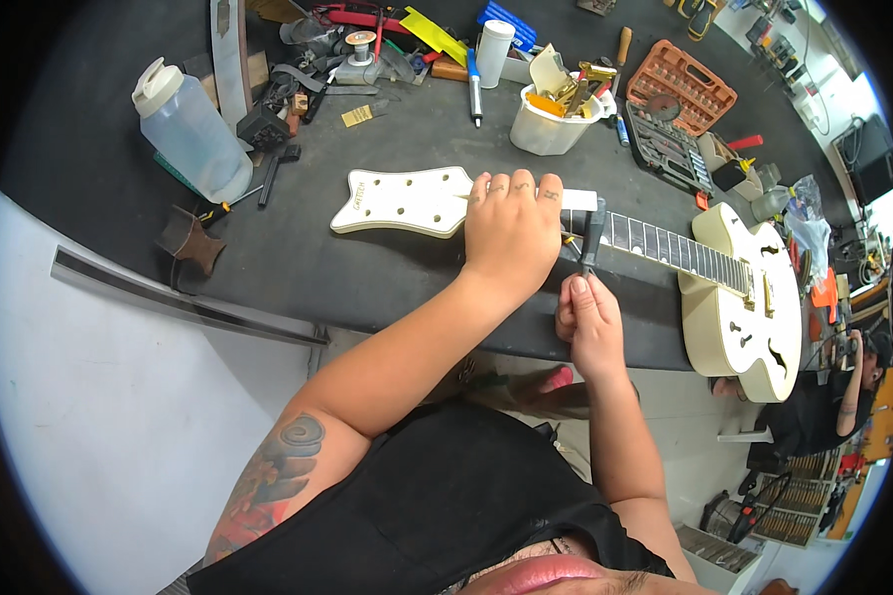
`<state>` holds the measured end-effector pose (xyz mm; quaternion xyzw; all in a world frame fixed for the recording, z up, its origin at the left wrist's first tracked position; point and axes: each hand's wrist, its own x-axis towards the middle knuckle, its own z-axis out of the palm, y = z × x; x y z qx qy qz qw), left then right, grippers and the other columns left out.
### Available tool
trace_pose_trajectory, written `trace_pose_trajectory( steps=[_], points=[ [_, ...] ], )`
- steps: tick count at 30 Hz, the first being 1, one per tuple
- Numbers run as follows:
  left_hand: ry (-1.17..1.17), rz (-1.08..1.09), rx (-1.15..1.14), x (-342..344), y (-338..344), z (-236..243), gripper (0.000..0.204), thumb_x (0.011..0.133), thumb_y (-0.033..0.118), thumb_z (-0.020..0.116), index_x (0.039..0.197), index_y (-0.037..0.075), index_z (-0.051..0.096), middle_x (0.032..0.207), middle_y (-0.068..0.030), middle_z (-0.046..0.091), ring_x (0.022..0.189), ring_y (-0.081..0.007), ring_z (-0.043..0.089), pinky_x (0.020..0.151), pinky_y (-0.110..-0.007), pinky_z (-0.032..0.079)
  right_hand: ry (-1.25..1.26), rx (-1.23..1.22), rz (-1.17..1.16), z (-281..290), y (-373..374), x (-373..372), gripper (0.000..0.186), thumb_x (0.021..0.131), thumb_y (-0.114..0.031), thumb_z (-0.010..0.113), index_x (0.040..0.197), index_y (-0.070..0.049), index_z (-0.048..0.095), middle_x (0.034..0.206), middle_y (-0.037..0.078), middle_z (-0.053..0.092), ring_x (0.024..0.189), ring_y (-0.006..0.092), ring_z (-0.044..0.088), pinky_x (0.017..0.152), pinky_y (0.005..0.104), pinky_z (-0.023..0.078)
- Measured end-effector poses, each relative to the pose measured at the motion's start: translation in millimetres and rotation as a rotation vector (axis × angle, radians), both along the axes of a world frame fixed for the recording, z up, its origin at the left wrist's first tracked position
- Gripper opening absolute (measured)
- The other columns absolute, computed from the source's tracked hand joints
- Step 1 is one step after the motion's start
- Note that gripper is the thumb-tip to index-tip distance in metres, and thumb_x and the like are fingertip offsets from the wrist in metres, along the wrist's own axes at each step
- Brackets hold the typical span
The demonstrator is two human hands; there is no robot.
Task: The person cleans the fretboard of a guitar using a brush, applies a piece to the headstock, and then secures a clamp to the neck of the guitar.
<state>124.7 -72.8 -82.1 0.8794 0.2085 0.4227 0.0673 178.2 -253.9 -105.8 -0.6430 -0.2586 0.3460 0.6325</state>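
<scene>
Cream guitar (716, 302) lies across the dark tabletop (417, 283), headstock (407, 201) pointing L, body at R, long axis running L to R & slanting a bit nearer the person at the body end. Person's L hand (514, 223), knuckles up, closes over the neck (655, 242) nr. the headstock, forearm angled up from lower L; R hand (592, 322), thumb up, pinches the lower end of a dark clamp-like tool (593, 236) set crosswise at the neck, forearm nearly vert.

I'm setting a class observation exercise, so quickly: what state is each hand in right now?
Left hand: closed over the guitar neck; palm hidden.
Right hand: closed, holding the lower end of a black clamp-like tool.
</scene>
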Motion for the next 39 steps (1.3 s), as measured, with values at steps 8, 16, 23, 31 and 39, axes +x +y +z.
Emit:
trace_pose_trajectory(
  steps=[8,16,23,31,39],
  points=[
    [0.037,-0.016,0.007,4.2,8.6,8.6,0.017,0.091,0.015,0.068,0.103,0.002,0.066,0.09,-0.0154,0.065,0.088,-0.0364,0.066,0.086,-0.051,0.051,0.158,0.32,-0.077,-9.3,-0.5,0.4,0.031,0.118,-0.031,0.046,0.1,-0.007,0.053,0.072,-0.005,0.041,0.057,0.0057,0.032,0.05,0.026,0.026],
    [0.06,-0.058,-0.03,-0.5,10.7,8.0,0.023,0.091,0.018,0.072,0.104,0.001,0.065,0.089,-0.0166,0.065,0.086,-0.0367,0.066,0.079,-0.049,0.052,-0.087,0.263,-0.127,10.4,8.0,2.9,0.032,0.118,-0.029,0.046,0.095,-0.007,0.052,0.069,-0.005,0.041,0.057,0.006,0.034,0.051,0.0262,0.027],
    [0.033,-0.051,-0.019,1.0,10.2,4.8,0.024,0.089,0.019,0.072,0.103,0.001,0.065,0.089,-0.0158,0.065,0.085,-0.0357,0.066,0.078,-0.048,0.052,0.012,0.518,-0.225,14.5,20.8,-5.4,0.035,0.118,-0.029,0.046,0.089,-0.01,0.05,0.07,-0.005,0.042,0.056,0.0058,0.033,0.049,0.0268,0.027],
    [0.037,-0.037,-0.009,3.0,11.0,1.4,0.025,0.089,0.02,0.075,0.103,0.002,0.065,0.089,-0.0144,0.064,0.086,-0.0348,0.066,0.079,-0.047,0.052,0.089,0.42,-0.244,-0.1,14.0,3.7,0.034,0.117,-0.035,0.051,0.097,-0.008,0.057,0.069,-0.006,0.045,0.058,0.0051,0.038,0.051,0.0253,0.03],
    [0.063,-0.038,-0.024,-0.4,8.6,4.7,0.025,0.088,0.02,0.074,0.104,0.002,0.065,0.091,-0.0148,0.064,0.088,-0.035,0.066,0.083,-0.049,0.052,0.103,0.297,-0.127,-6.3,12.2,7.6,0.032,0.118,-0.031,0.047,0.099,-0.007,0.055,0.071,-0.006,0.042,0.058,0.0057,0.034,0.051,0.0257,0.027]
  ],
)
